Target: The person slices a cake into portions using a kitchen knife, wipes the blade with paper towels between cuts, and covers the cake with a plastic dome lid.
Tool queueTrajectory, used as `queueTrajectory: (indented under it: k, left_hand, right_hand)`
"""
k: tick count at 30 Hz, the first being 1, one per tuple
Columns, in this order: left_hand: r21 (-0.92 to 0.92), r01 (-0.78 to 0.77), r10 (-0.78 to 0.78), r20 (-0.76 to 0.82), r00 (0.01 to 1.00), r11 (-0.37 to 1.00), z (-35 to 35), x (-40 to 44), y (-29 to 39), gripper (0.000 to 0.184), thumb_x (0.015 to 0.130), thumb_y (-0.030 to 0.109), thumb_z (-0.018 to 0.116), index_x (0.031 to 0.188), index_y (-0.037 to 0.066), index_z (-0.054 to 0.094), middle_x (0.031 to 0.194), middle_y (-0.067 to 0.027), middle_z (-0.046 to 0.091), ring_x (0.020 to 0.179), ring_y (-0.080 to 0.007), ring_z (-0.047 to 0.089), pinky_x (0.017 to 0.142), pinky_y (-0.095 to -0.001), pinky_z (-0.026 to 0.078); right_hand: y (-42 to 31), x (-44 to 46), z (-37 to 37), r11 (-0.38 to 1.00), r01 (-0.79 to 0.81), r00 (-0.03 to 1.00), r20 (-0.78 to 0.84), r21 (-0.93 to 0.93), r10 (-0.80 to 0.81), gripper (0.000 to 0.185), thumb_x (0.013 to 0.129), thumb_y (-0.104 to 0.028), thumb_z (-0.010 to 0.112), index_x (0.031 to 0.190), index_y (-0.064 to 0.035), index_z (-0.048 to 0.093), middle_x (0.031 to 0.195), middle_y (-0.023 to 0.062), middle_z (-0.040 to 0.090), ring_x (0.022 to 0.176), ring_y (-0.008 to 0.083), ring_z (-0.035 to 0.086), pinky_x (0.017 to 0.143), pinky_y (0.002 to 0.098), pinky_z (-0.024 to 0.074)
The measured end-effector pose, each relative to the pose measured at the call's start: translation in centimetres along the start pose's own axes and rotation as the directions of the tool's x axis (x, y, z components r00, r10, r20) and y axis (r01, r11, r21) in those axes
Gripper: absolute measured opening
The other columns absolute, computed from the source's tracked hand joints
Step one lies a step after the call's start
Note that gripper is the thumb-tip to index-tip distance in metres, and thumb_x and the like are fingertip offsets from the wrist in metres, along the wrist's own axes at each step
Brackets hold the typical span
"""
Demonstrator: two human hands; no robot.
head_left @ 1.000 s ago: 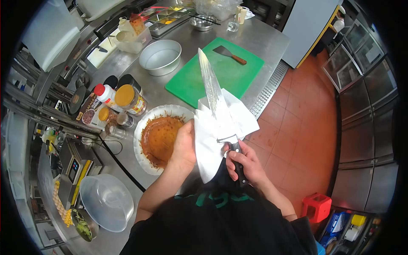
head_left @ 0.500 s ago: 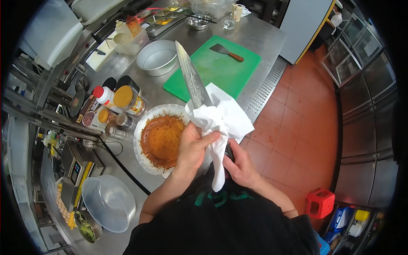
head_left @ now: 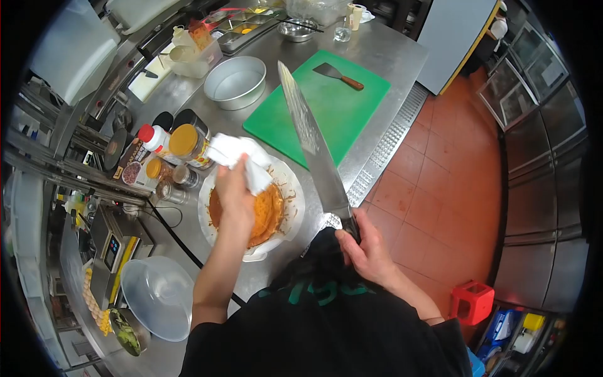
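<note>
My right hand (head_left: 369,246) is wrapped round the dark handle of a large kitchen knife (head_left: 315,147). Its wide blade points up and away, passing over the near part of a green cutting board (head_left: 352,116). In my left hand (head_left: 235,195) is a crumpled white paper towel (head_left: 239,156), held above a round browned cake (head_left: 269,217). The cake rests in white parchment paper (head_left: 292,195), and my hand and the towel hide part of it. A spatula with a wooden handle (head_left: 350,82) lies on the cutting board.
A round metal cake tin (head_left: 235,81) stands beyond the cake. Jars with yellow lids (head_left: 184,141) and bottles crowd the left side. A clear plastic bowl (head_left: 157,298) and a digital scale (head_left: 113,251) sit nearer me. A red stool (head_left: 472,301) stands on the tiled floor.
The paper towel has come off the knife blade and moved left with my left hand, over the cake. My right hand still holds the knife, whose blade is now uncovered.
</note>
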State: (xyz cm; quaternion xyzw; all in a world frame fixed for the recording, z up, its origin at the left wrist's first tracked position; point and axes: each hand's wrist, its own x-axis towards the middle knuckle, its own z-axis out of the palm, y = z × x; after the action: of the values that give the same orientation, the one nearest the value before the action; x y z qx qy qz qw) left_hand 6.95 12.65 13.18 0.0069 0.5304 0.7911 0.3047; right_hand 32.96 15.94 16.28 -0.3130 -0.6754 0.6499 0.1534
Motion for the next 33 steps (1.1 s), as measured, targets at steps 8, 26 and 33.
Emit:
queueTrajectory:
  k: [8,26,33]
  left_hand:
    - [-0.118,0.371,-0.358,0.117,0.926,0.921,2.8,-3.4,-6.9,0.029,0.093,0.011,0.040,0.121,0.003,0.046,0.119,-0.0126,0.052,0.110,-0.0240,0.052,0.097,-0.0413,0.042]
    - [-0.164,0.282,-0.225,0.297,0.928,0.945,0.9,-3.0,-5.8,0.040,0.084,0.003,0.064,0.121,0.003,0.049,0.113,-0.0060,0.057,0.106,-0.0192,0.055,0.091,-0.0368,0.046]
    - [-0.036,0.253,-0.252,0.025,0.967,0.967,1.6,-2.7,-7.4,0.033,0.081,-0.004,0.064,0.112,-0.002,0.055,0.105,-0.0102,0.061,0.094,-0.0205,0.060,0.082,-0.0328,0.049]
  right_hand:
    - [1.4,5.2,1.6,0.629,0.316,0.878,-0.032,-0.711,-0.477,0.072,0.074,0.002,0.055,0.140,-0.0195,0.038,0.101,0.0216,0.054,0.079,0.0359,0.059,0.062,0.0427,0.0502]
    - [3.7,6.2,2.0,0.398,0.243,0.932,0.099,-0.884,-0.348,0.072,0.072,0.001,0.054,0.139,-0.0211,0.037,0.085,0.0159,0.043,0.081,0.0325,0.056,0.057,0.0384,0.0536]
    - [3.7,4.7,2.4,0.347,0.310,0.933,0.215,-0.885,-0.288,0.061,0.075,0.001,0.052,0.131,-0.0190,0.044,0.087,0.0144,0.043,0.079,0.0303,0.055,0.057,0.0416,0.0520]
